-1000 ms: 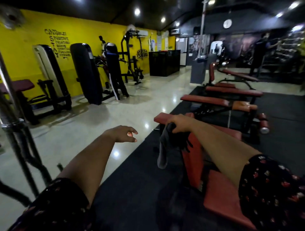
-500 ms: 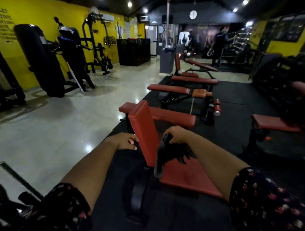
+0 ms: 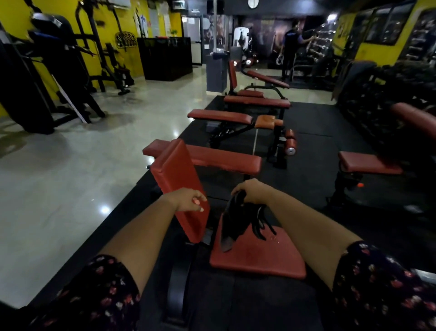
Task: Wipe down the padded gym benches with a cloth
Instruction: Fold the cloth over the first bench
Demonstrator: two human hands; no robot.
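- The fingertips of the right hand (image 3: 251,191) curl out of our sight into the cloth (image 3: 232,219).
- The top edge cuts off the wall clock (image 3: 252,2).
- We find the racks (image 3: 382,99) at right too dark to read.

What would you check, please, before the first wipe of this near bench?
1. Cloth gripped by right hand: ok.
2. Cloth touching seat: cannot tell; it hangs over the seat.
3. Left hand steadying backrest: cannot tell; it lies in front of the pad's edge.
4. Backrest raised, face within reach: ok.
5. Other person away from this bench: ok, far at the back.
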